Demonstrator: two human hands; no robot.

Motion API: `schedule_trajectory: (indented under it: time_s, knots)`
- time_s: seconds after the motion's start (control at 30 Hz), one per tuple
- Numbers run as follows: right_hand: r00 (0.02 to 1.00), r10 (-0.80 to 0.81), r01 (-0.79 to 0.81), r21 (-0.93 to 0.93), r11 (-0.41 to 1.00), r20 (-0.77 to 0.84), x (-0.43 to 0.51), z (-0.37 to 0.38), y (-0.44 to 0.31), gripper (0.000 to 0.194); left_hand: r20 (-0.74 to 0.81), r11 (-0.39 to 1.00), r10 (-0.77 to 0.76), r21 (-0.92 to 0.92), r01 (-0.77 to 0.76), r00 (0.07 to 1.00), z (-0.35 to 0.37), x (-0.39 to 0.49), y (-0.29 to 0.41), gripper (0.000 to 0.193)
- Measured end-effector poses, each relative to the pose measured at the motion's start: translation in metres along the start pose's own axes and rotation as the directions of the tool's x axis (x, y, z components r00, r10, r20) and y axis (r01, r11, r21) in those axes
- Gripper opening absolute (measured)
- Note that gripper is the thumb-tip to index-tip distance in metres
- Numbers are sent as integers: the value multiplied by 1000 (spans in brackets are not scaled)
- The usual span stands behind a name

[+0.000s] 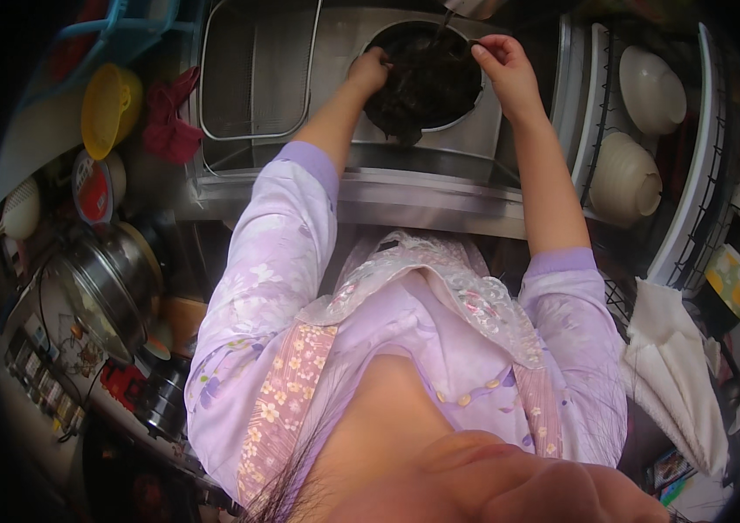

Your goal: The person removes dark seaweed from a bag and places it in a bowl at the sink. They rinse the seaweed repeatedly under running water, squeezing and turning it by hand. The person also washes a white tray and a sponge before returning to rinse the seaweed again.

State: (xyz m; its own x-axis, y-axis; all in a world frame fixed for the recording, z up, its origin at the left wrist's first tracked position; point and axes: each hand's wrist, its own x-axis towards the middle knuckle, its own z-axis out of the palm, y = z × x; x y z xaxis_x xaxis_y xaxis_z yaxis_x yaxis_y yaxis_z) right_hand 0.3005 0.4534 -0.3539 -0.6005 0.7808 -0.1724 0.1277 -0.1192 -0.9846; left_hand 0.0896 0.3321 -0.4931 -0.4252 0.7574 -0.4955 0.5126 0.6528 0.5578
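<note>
In a stainless steel sink [344, 39] stands a round metal bowl [465, 123] filled with dark, wet, leafy-looking material [419, 88]. Some of it hangs over the near rim. Under the faucet [473, 8], a thin stream seems to run into the bowl. My left hand [371, 70] is at the bowl's left rim with its fingers bent over the dark material; its grip is not clear. Above the right rim, my right hand [504, 62] pinches a bit of the dark material between thumb and fingertips.
Left in the sink sits a wire-rimmed mesh basket [310, 78]. Beyond it are a dark red cloth [174, 121], a yellow plastic colander [108, 111] and a steel pot [105, 287]. On the right, a dish rack [595, 118] holds pale bowls [652, 90]; a white towel [667, 366] hangs nearer.
</note>
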Motion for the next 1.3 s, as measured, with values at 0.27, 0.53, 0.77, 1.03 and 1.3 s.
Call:
schedule_trajectory:
  time_s: [0.27,0.53,0.77,1.03,1.3]
  knots:
    - [977,210,-60,-881,469,46,-26,14,115,51,25,973,181,140,-182,983,13,-38,10,98]
    - [988,152,-111,-624,773,13,-26,7,74,36,-41,947,204,263,-187,978,21,-66,25,58]
    - [958,254,-173,-441,881,132,-74,5,23,35,-237,930,298,-145,-337,925,-6,-87,42,36]
    - [997,64,-49,-318,947,38,-90,5,-26,39,-107,556,105,-818,-148,989,-48,-135,96,26]
    - [975,164,-189,173,967,148,-84,-6,-37,48,-76,109,306,-987,-115,949,-76,-176,142,27]
